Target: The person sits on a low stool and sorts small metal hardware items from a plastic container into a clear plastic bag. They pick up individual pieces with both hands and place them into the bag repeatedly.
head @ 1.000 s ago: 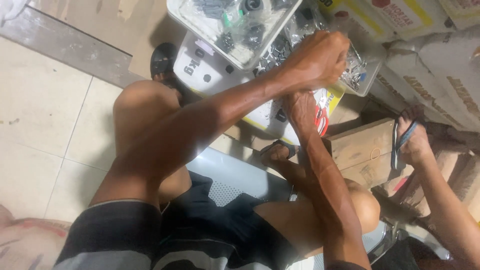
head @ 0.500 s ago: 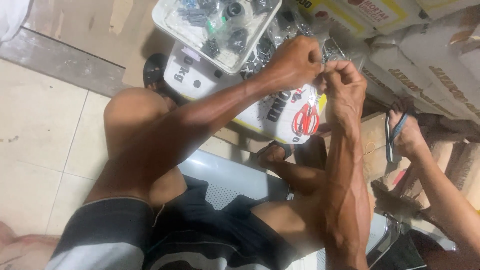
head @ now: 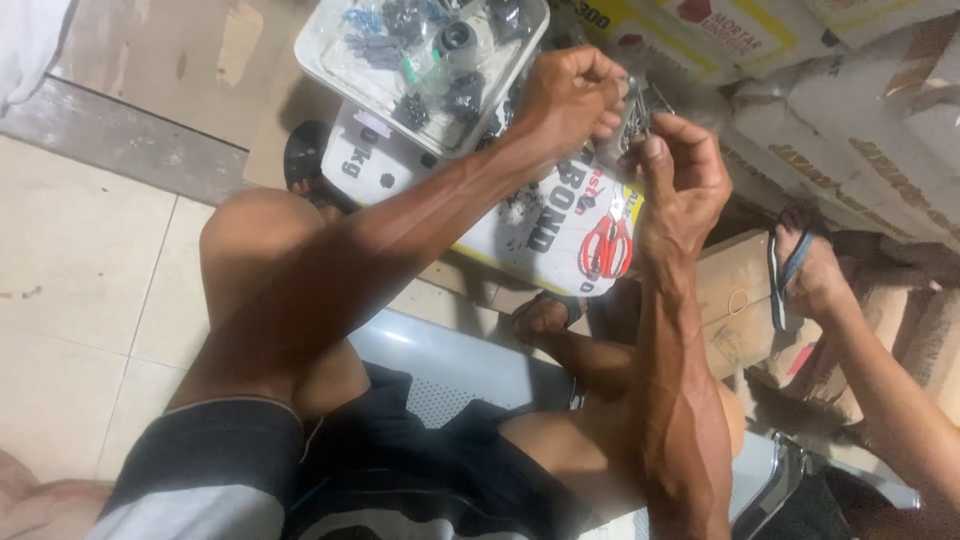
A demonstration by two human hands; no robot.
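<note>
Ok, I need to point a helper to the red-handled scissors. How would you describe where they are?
Start from the white sack lying on the floor under the person's two raised hands. The red-handled scissors lie on its right end, just below the right hand. They are the only red tool there; the clear tray nearby holds small dark parts.

Two hands [head: 570, 100], one clear tray [head: 330, 50]

Under me is a pale tiled floor [head: 90, 300]. On it lies a white sack [head: 520, 225], and on that sits my clear plastic tray [head: 330, 60] of small dark parts, screws or fittings, I think. Red-handled scissors [head: 605, 245] rest on the sack too.
</note>
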